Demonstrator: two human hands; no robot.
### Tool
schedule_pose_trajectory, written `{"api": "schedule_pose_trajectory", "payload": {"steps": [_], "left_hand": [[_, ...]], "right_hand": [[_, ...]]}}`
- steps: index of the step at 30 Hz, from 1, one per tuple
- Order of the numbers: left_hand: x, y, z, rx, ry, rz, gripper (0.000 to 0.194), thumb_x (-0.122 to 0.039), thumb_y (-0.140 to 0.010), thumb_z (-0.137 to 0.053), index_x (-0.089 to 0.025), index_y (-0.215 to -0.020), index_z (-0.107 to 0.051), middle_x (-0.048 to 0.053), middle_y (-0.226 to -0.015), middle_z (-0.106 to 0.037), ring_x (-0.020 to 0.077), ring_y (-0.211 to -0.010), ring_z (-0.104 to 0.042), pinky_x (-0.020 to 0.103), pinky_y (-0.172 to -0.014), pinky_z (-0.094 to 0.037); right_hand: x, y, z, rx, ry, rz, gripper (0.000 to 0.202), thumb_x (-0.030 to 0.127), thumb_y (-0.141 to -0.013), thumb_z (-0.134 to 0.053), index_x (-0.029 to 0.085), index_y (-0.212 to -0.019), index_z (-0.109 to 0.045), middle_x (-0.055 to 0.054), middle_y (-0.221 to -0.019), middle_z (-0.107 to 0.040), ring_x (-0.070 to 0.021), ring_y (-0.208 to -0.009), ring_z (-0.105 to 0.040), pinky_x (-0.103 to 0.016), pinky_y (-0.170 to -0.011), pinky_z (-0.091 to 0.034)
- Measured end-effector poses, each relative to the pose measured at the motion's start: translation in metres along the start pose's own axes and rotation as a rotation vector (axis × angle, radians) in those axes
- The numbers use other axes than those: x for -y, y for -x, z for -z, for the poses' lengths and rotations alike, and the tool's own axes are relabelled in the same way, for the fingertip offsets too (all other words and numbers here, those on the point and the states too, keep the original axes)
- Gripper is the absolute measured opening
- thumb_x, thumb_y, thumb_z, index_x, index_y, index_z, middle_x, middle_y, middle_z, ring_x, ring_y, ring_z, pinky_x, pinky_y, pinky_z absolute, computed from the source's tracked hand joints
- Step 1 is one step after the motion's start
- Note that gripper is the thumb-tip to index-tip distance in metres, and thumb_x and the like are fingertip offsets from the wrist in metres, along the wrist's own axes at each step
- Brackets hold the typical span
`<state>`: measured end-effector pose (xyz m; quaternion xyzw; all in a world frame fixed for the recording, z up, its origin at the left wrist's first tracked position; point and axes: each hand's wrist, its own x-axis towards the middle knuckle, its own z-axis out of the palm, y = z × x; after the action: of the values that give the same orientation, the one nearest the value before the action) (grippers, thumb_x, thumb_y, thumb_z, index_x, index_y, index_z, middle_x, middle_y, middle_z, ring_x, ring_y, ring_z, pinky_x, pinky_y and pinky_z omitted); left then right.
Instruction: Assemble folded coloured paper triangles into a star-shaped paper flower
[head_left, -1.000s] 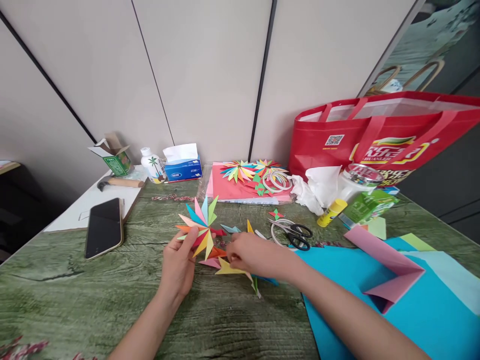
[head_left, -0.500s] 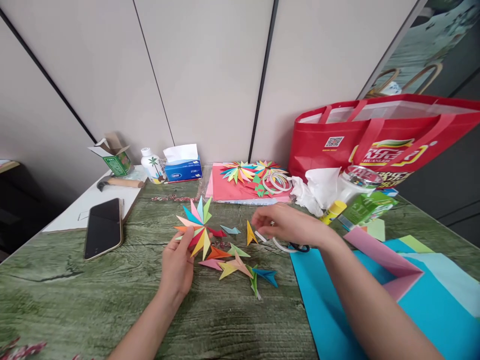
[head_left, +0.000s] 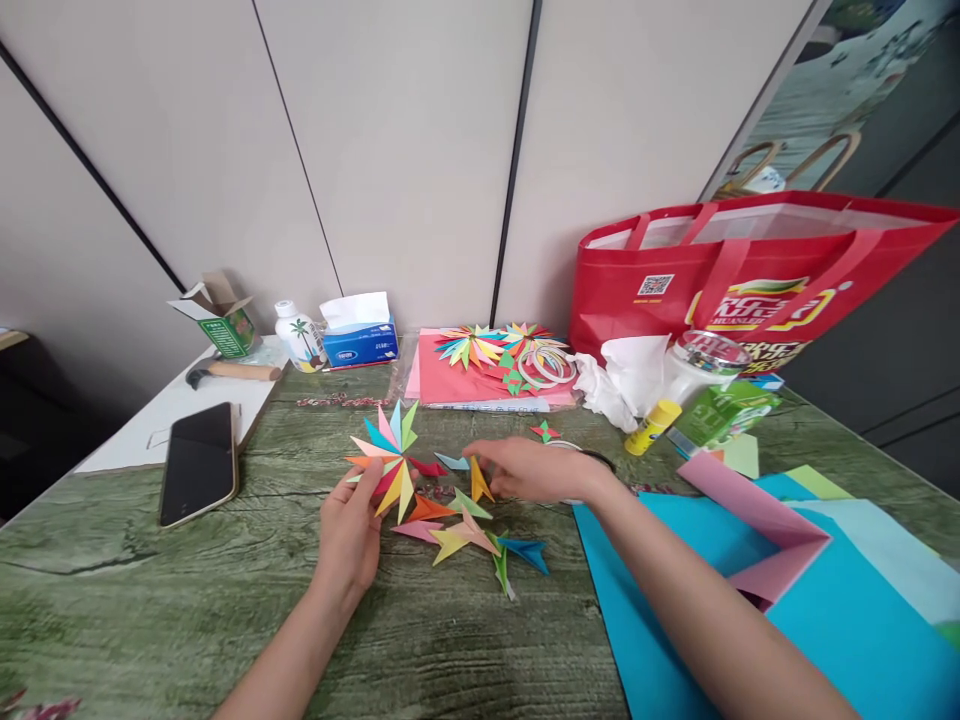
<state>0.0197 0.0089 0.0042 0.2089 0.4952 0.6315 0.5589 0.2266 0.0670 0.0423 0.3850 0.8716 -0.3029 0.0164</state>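
Observation:
My left hand (head_left: 352, 525) is closed on the lower left of a many-pointed paper star (head_left: 393, 462) made of folded pieces in several colours. My right hand (head_left: 517, 468) is curled with its fingertips at a yellow folded paper piece (head_left: 480, 482), which it appears to pinch. Close to those fingertips lies a light blue folded piece (head_left: 450, 463). Between and below the hands are more folded pieces on the table: an orange one (head_left: 429, 508), a pink one (head_left: 417, 530), a pale peach one (head_left: 471, 530), a blue one (head_left: 526, 553) and a green one (head_left: 502, 570).
Finished paper stars (head_left: 471, 347) and tape rolls (head_left: 546, 367) rest on red paper at the back. Rightward are a glue stick (head_left: 652, 428), a red bag (head_left: 615, 290) and blue paper sheets (head_left: 637, 600). Leftward are a phone (head_left: 199, 465), a hammer (head_left: 240, 371) and a tissue box (head_left: 361, 343).
My right hand has moved left and slightly down, and the yellow piece has shifted the same way. A small red-green paper piece behind it now shows. My left hand still holds the star.

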Motion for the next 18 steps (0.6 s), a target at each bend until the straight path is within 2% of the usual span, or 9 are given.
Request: {"api": "schedule_pose_trajectory", "payload": {"steps": [2, 4, 6, 8, 10, 12, 15, 18], "left_hand": [[0.000, 0.000, 0.000, 0.000, -0.002, -0.001, 0.021, -0.029, -0.060, -0.071, -0.012, -0.071, -0.065, 0.007, -0.067, -0.071, 0.0199, -0.064, -0.067, 0.028, -0.061, -0.051], [0.000, -0.001, 0.001, 0.006, -0.002, 0.000, 0.021, -0.029, -0.060, -0.071, -0.012, -0.070, -0.065, 0.007, -0.066, -0.071, 0.0198, -0.062, -0.067, 0.027, -0.059, -0.051], [0.001, 0.000, 0.001, 0.014, -0.003, 0.007, 0.022, -0.030, -0.060, -0.071, -0.012, -0.071, -0.065, 0.007, -0.066, -0.071, 0.0199, -0.062, -0.067, 0.027, -0.058, -0.050], [0.001, 0.000, 0.002, 0.015, -0.001, 0.012, 0.021, -0.029, -0.061, -0.071, -0.012, -0.071, -0.065, 0.007, -0.066, -0.071, 0.0200, -0.063, -0.067, 0.027, -0.058, -0.051], [0.001, 0.000, 0.002, 0.004, 0.004, 0.014, 0.021, -0.029, -0.061, -0.071, -0.012, -0.071, -0.064, 0.007, -0.067, -0.071, 0.0202, -0.064, -0.067, 0.027, -0.058, -0.051], [0.001, 0.001, 0.001, -0.009, 0.012, 0.015, 0.020, -0.028, -0.060, -0.071, -0.012, -0.070, -0.064, 0.007, -0.068, -0.071, 0.0205, -0.063, -0.067, 0.027, -0.057, -0.051], [0.000, 0.001, 0.000, -0.028, 0.022, 0.014, 0.021, -0.028, -0.059, -0.072, -0.012, -0.069, -0.064, 0.006, -0.067, -0.071, 0.0206, -0.061, -0.067, 0.029, -0.058, -0.052], [-0.001, 0.000, -0.001, -0.017, 0.021, 0.010, 0.022, -0.029, -0.058, -0.073, -0.012, -0.069, -0.064, 0.005, -0.066, -0.070, 0.0198, -0.060, -0.067, 0.029, -0.057, -0.053]], "right_hand": [[0.013, 0.002, 0.001, 0.026, -0.020, 0.101, 0.055, 0.009, -0.073, -0.045, 0.017, -0.127, -0.041, -0.006, -0.091, -0.065, -0.0161, -0.077, -0.059, -0.023, -0.062, -0.039], [0.014, 0.008, 0.008, 0.010, -0.025, 0.123, 0.049, 0.008, -0.073, -0.044, 0.017, -0.121, -0.048, -0.005, -0.092, -0.065, -0.0149, -0.078, -0.059, -0.022, -0.063, -0.040], [0.002, 0.015, 0.018, -0.106, 0.024, -0.013, 0.034, 0.011, -0.074, -0.048, 0.017, -0.106, -0.057, -0.006, -0.096, -0.064, -0.0155, -0.083, -0.059, -0.022, -0.067, -0.040], [-0.018, 0.021, 0.027, -0.203, 0.175, -0.246, 0.024, 0.015, -0.075, -0.051, 0.016, -0.097, -0.061, -0.007, -0.091, -0.065, -0.0181, -0.084, -0.059, -0.024, -0.069, -0.039], [-0.037, 0.025, 0.033, -0.139, 0.327, -0.461, 0.024, 0.019, -0.070, -0.059, 0.014, -0.092, -0.063, -0.009, -0.087, -0.064, -0.0222, -0.085, -0.059, -0.026, -0.065, -0.039], [-0.048, 0.026, 0.035, -0.090, 0.353, -0.513, 0.029, 0.020, -0.063, -0.067, 0.011, -0.090, -0.063, -0.012, -0.086, -0.065, -0.0246, -0.083, -0.060, -0.026, -0.062, -0.038], [-0.044, 0.024, 0.031, -0.065, 0.320, -0.466, 0.033, 0.020, -0.060, -0.070, 0.014, -0.092, -0.063, -0.011, -0.089, -0.065, -0.0226, -0.084, -0.060, -0.024, -0.061, -0.038], [-0.018, 0.019, 0.022, 0.069, 0.156, -0.244, 0.034, 0.027, -0.059, -0.071, 0.020, -0.091, -0.062, -0.002, -0.083, -0.066, -0.0174, -0.079, -0.060, -0.021, -0.058, -0.038]]}}
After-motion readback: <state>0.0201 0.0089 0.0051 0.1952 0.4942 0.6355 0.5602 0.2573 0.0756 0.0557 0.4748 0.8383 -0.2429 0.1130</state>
